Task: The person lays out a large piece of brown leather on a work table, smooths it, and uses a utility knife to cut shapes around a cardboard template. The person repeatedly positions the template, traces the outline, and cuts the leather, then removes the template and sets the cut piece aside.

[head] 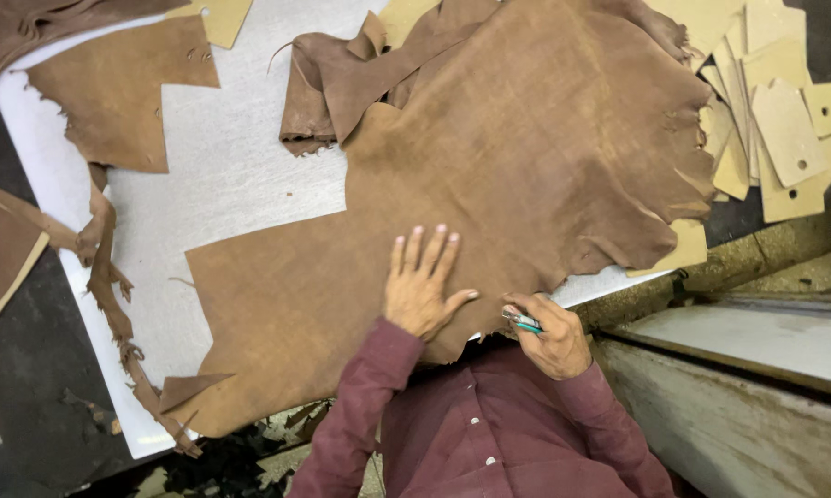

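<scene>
A large brown leather hide (526,157) lies spread over a white cutting board (240,175). My left hand (422,286) rests flat on the hide near its front edge, fingers spread. Just off the hide's edge, my right hand (552,334) is closed around a small green-handled cutting tool (522,321). Both arms wear dark red sleeves.
A smaller leather offcut (120,88) lies at the board's far left, with thin torn strips (111,304) trailing down its left side. Several tan cardboard patterns (784,120) are piled at the right. A metal ledge (756,341) runs along the lower right. Scraps litter the floor below.
</scene>
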The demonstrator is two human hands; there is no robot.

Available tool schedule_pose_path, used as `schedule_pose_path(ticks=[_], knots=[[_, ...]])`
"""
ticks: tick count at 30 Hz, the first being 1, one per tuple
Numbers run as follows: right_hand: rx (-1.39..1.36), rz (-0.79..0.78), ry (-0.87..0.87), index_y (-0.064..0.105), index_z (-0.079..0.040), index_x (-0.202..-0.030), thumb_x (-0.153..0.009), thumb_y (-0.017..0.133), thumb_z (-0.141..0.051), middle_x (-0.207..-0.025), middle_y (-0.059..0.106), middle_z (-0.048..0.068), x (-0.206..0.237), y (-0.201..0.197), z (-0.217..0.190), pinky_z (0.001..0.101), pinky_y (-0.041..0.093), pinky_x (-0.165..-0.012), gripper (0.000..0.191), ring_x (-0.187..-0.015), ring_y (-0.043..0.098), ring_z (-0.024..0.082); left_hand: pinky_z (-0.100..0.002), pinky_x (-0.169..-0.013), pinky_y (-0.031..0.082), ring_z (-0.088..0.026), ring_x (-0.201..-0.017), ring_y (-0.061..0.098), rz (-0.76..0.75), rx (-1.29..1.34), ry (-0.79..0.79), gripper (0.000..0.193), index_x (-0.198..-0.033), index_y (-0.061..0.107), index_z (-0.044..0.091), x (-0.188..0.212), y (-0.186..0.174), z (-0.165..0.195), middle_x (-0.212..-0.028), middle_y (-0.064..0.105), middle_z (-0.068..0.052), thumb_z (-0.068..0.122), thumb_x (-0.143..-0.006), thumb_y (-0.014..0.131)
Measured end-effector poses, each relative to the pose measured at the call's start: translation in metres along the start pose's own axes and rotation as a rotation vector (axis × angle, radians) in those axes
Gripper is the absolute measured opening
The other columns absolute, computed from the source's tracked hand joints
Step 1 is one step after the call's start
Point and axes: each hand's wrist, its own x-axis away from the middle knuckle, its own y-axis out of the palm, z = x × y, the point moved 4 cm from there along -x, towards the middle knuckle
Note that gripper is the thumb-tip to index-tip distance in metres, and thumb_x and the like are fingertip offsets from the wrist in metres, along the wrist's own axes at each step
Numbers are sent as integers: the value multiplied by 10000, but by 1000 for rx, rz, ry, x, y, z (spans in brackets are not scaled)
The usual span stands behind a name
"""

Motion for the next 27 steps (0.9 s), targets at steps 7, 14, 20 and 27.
schedule_pose_path(ticks=[7,14,20,27], knots=[[-30,-224,-206,688,-21,-1107,-868,650,-1,-960,710,166,-32,13,-11,419,553,-718,242,-864,695,379,-647,-1206,14,-440,-1558,145,13,-366,-823,933,-1657,213,111,124,-91,-182,-1731,182,-119,736,-986,383],[-23,-325,-224,698,-34,-1052,-892,703,-83,-904,717,168,-36,72,-50,418,545,-696,168,-824,702,371,-500,-996,332,-311,-1061,510,300,-125,-1131,649,-1199,630,33,158,-122,-217,-1168,598,-160,564,-854,772],[89,-258,5,728,-49,-954,-903,768,-232,-785,716,169,-36,93,-62,410,529,-613,194,-704,711,340,-434,-880,360,-232,-923,505,465,-174,-783,182,-964,702,109,140,-125,-207,-976,631,-80,260,-914,789],[134,-87,135,754,-50,-958,-911,779,-257,-763,714,156,-26,100,-57,384,534,-609,213,-665,719,273,-398,-732,451,-241,-841,579,458,-116,-133,58,-995,656,70,154,-107,-119,-997,653,-107,107,-959,683]])
